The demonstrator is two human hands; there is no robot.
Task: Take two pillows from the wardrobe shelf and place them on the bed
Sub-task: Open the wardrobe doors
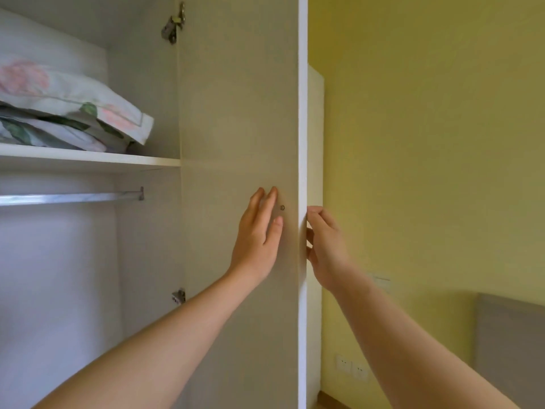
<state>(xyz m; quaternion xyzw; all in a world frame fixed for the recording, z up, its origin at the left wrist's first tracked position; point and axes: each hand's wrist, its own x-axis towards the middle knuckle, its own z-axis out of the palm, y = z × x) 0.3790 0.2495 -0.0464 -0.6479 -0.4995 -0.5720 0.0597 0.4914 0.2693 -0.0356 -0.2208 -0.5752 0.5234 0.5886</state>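
Two floral pillows are stacked on the white wardrobe shelf (88, 162) at the upper left: the top pillow (73, 95) is white with pink flowers, and the lower pillow (44, 132) shows green leaves. The wardrobe door (239, 113) stands open, its inner face toward me. My left hand (258, 237) lies flat against that inner face, fingers apart, holding nothing. My right hand (326, 246) curls around the door's outer edge (303, 143), its fingertips hidden behind the edge. Both hands are well to the right of the pillows.
A metal hanging rail (70, 198) runs under the shelf over an empty compartment. Hinges (174, 25) sit at the door's left side. A yellow wall (427, 143) is on the right, with sockets (352, 367) low down and a grey headboard (510, 349) at the lower right.
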